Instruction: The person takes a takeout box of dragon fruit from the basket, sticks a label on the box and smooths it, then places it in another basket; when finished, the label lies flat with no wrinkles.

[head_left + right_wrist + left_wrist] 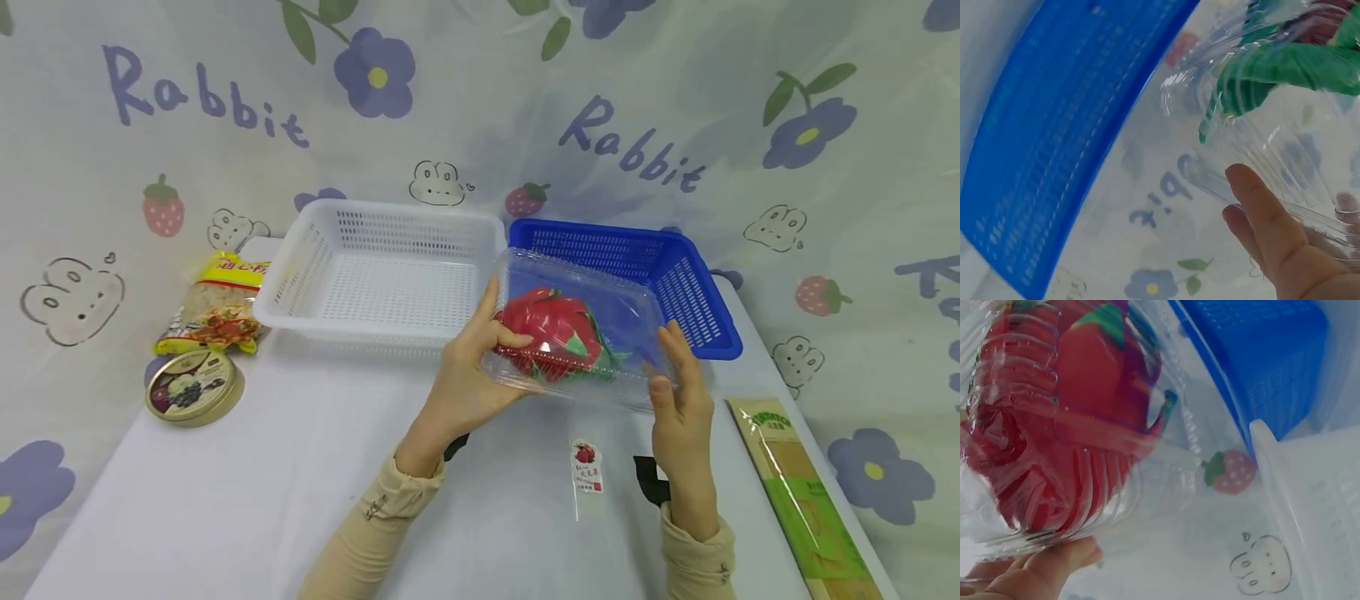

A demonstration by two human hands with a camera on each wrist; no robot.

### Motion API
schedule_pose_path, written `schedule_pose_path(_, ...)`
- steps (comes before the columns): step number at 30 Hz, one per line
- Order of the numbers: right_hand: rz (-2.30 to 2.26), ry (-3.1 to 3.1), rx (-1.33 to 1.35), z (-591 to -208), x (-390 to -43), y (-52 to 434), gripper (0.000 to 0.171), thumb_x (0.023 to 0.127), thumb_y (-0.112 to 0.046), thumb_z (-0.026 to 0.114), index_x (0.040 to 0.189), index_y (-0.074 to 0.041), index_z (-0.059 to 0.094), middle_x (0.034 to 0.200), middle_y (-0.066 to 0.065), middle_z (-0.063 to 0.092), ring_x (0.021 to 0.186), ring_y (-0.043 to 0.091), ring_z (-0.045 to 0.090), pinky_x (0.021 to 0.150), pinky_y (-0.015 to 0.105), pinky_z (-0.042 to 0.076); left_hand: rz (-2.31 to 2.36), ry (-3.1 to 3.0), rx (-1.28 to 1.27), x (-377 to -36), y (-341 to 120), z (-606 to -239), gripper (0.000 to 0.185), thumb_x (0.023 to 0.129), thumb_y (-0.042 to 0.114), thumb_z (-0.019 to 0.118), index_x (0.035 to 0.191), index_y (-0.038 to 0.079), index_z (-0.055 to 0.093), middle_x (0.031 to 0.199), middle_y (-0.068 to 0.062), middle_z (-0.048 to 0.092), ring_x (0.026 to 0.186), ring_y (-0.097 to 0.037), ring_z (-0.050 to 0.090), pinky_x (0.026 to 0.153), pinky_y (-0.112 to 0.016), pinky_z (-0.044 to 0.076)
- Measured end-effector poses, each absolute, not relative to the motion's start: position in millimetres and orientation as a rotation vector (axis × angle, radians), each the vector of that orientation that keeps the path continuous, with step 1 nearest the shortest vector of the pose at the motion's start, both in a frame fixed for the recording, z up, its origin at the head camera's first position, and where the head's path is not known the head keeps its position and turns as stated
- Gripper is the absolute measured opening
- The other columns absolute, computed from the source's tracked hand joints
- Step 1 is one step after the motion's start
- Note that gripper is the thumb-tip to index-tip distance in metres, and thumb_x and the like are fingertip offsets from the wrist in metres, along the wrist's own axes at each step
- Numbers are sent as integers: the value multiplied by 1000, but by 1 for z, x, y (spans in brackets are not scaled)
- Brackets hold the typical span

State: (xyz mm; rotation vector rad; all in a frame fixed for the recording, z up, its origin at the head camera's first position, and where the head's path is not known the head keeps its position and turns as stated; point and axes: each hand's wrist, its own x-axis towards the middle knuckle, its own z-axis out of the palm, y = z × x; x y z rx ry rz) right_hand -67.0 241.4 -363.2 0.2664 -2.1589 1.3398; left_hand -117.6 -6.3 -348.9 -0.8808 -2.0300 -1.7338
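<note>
A clear plastic clamshell box (626,329) with a red dragon fruit (551,329) inside is held just above the table, in front of the blue basket (705,308). My left hand (498,329) grips the box's left end, thumb on the lid. My right hand (667,358) holds the right end, fingers upright against its side. In the left wrist view the dragon fruit (1072,425) fills the frame above my fingers (1041,572). In the right wrist view my right hand (1272,237) pinches the box (1272,144) beside the blue basket (1054,144).
A white basket (315,275) stands left of the blue one. A snack bag (217,304) and a round tin (191,385) lie at the table's left. A small fruit label (587,467) lies between my arms. A long green package (802,492) lies along the right edge.
</note>
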Motion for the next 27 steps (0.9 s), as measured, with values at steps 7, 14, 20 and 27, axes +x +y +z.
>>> schedule_pose_path(7, 1669, -2040, 258, -352, -56, 230, 35, 98, -3, 47, 131, 4, 56, 155, 14, 37, 148, 19, 28, 101, 11, 41, -1542, -1961, -969, -84, -23, -361, 43, 59, -2, 89, 91, 10, 63, 156, -30, 20, 147, -41, 20, 108, -47, 40)
schedule_pose_path(14, 1506, -2123, 373, -353, -49, 208, 38, 89, 8, 50, 126, 8, 58, 154, 20, 36, 147, 17, 30, 107, 13, 37, -1524, -2115, -906, -54, -53, -359, 61, 57, -7, 88, 109, 10, 59, 162, -22, 7, 148, -39, 18, 103, -41, 46)
schedule_pose_path(20, 1407, -2059, 497, -357, -45, 187, 43, 78, 14, 52, 121, 11, 60, 152, 24, 37, 147, 23, 30, 116, 20, 29, -1453, -2460, -712, -35, -76, -350, 107, 53, 17, 96, 144, 26, 42, 165, -11, -4, 146, -42, 25, 92, -47, 54)
schedule_pose_path(27, 1316, -2045, 616, -372, -38, 164, 45, 73, 5, 61, 118, 6, 64, 153, 25, 34, 146, 31, 31, 119, 27, 26, -1484, -2570, -479, -21, -96, -360, 108, 50, 30, 95, 145, 33, 44, 165, -6, 1, 141, -47, 30, 93, -57, 51)
